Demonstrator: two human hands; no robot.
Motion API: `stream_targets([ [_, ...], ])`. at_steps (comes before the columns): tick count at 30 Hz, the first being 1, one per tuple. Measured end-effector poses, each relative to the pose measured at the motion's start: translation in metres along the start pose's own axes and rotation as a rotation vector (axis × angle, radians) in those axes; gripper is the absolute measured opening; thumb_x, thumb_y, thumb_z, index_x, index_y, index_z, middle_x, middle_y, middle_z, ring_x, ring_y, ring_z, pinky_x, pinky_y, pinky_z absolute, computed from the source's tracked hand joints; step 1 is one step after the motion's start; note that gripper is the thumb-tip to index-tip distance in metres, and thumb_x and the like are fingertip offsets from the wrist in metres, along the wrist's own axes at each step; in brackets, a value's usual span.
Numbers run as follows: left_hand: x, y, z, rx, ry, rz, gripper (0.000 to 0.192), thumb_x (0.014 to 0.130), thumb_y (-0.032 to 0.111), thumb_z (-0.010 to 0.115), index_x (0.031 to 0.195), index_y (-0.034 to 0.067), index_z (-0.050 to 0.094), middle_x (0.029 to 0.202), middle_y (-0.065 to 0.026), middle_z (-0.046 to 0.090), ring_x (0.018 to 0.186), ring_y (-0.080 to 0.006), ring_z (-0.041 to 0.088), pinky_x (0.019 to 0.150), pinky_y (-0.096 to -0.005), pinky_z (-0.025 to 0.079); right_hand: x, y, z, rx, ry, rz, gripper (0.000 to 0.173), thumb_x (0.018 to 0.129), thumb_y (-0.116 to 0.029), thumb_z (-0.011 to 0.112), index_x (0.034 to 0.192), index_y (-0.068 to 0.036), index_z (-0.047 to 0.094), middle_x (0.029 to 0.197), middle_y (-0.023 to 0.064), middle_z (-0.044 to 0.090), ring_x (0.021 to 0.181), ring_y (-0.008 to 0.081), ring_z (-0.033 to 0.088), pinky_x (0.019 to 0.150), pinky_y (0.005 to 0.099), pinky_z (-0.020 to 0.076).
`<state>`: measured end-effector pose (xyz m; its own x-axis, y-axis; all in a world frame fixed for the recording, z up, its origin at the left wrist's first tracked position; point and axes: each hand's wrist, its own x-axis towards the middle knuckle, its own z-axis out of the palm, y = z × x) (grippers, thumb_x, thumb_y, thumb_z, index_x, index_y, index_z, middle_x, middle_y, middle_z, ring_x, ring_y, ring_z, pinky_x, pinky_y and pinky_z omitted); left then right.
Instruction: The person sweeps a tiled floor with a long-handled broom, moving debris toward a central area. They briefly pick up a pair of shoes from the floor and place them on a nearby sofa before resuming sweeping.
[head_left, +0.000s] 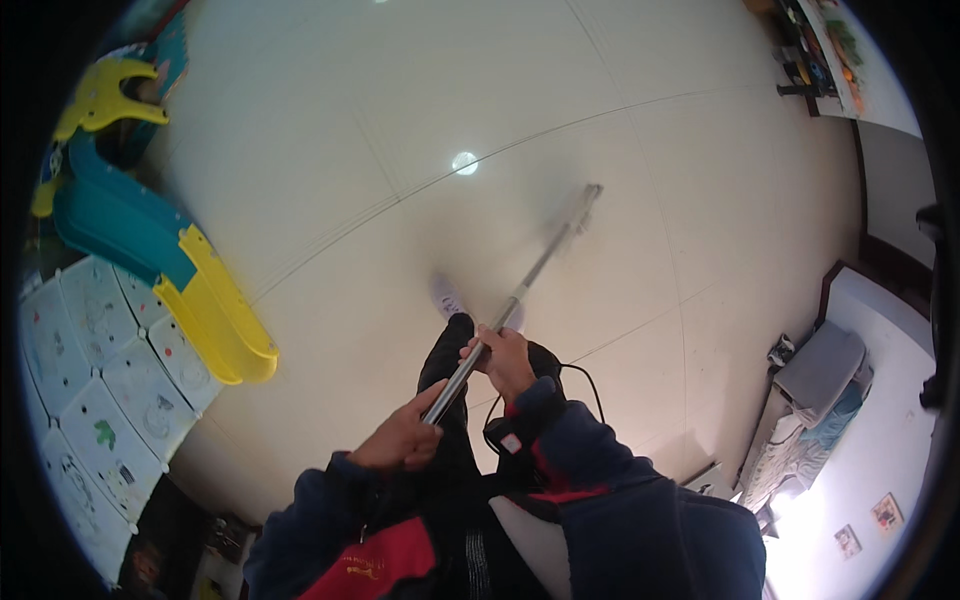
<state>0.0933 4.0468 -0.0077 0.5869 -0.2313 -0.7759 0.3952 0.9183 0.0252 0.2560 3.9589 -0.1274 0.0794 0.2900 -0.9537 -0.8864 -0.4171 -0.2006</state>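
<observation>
A long metal pole (533, 271) slants from the person's lap forward and to the right over the tiled floor (525, 75). My left hand (405, 433) is closed around its near end. Farther along the shaft, my right hand (504, 358) grips it above the knees. At the far end is a narrow head (588, 204) close to the floor; it is blurred, so its kind cannot be told. A shoe (448, 295) shows left of the pole, and the other shoe is partly behind the pole and right hand.
To the left stand a teal and yellow plastic children's slide (225, 315) and a white panelled storage cabinet (112, 375). At the right are a couch (821, 360) with cloths and a table (851, 82) bearing several things. A black cable (596, 386) hangs by the right leg.
</observation>
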Motion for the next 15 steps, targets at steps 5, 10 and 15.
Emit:
stream_targets([
  [5, 0.024, 0.044, 0.04, 0.282, 0.431, 0.165, 0.072, 0.077, -0.005, 0.038, 0.14, 0.014, 0.01, 0.056, -0.0006, 0.041, 0.04, -0.0085, 0.038, 0.037, -0.0229, 0.033, 0.047, -0.066, 0.058, -0.023, -0.31, -0.081, 0.018, 0.086, -0.018, 0.052, 0.09, -0.001, 0.045, 0.072, 0.0087, 0.051, 0.06, 0.0215, 0.057, 0.056, 0.0371, 0.0514],
  [10, 0.116, 0.118, 0.054, 0.502, 0.63, 0.453, 0.073, 0.076, -0.005, 0.037, 0.14, 0.016, 0.01, 0.056, -0.0007, 0.038, 0.039, -0.0089, 0.036, 0.035, -0.0238, 0.033, 0.152, -0.156, 0.09, -0.032, -0.553, -0.105, 0.017, 0.084, -0.015, 0.054, 0.082, 0.0, 0.048, 0.068, 0.0094, 0.051, 0.058, 0.0211, 0.055, 0.053, 0.035, 0.0488],
  [15, 0.146, 0.116, 0.097, 0.8, 0.581, 0.194, 0.076, 0.074, -0.001, 0.041, 0.14, 0.017, 0.006, 0.058, -0.004, 0.042, 0.04, -0.014, 0.041, 0.038, -0.0269, 0.036, 0.139, -0.167, 0.002, 0.237, -0.445, -0.02, 0.017, 0.085, -0.015, 0.049, 0.077, -0.001, 0.045, 0.063, 0.0127, 0.05, 0.055, 0.0255, 0.054, 0.052, 0.0386, 0.0465],
])
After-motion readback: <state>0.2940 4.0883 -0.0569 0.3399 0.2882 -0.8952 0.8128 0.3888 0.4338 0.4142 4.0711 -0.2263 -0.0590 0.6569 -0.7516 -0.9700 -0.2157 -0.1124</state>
